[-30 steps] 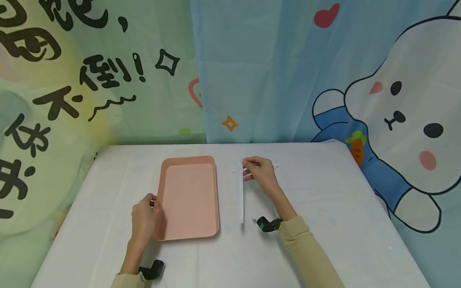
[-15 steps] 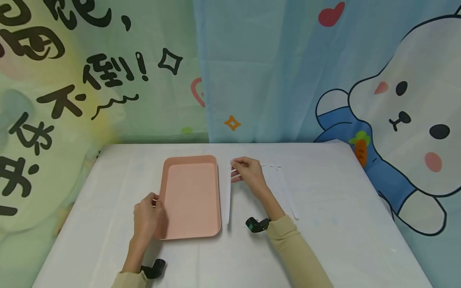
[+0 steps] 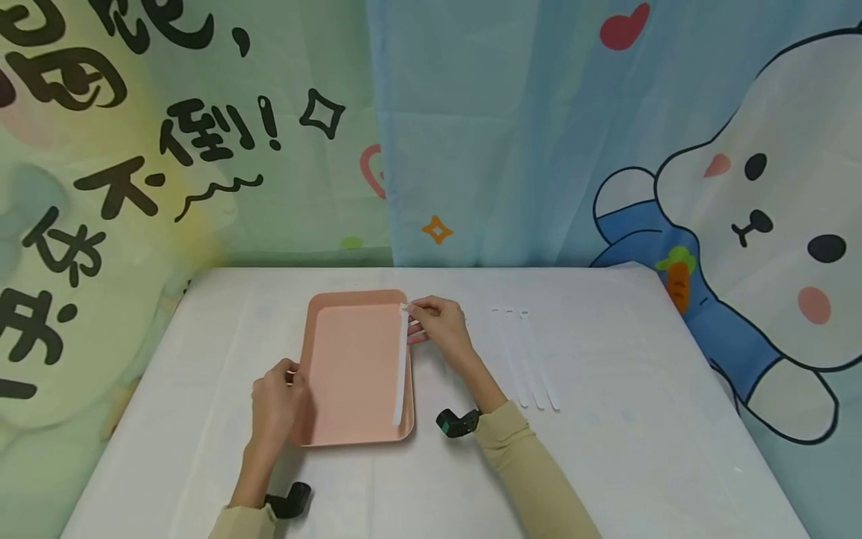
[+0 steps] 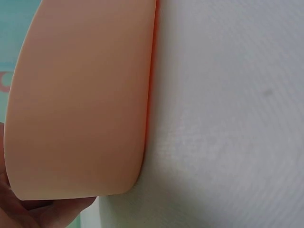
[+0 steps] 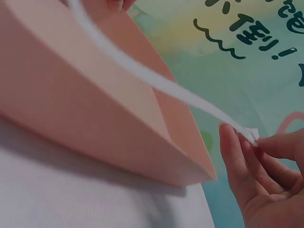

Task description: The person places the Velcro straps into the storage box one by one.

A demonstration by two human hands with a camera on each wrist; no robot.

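A pink rectangular tray [image 3: 350, 367] lies on the table, its long sides running away from me. My left hand [image 3: 274, 400] holds its left edge; in the left wrist view fingers [image 4: 61, 211] show at the tray's wall [image 4: 80, 109]. My right hand [image 3: 441, 326] pinches the far end of a thin white strip [image 3: 401, 374], which extends over the tray's right side. In the right wrist view the strip [image 5: 161, 84] slopes above the tray wall [image 5: 95, 104], its end between the thumb and fingers of my right hand [image 5: 266, 166].
Several similar white strips [image 3: 548, 374] lie side by side on the white table [image 3: 640, 449], right of the tray. Behind the table hangs a printed curtain [image 3: 471, 135] with a cartoon figure and dark characters.
My right hand has moved left with the white strip, from beside the tray to over its right side. The strips at the right have come into fuller view. My left hand stays at the tray.
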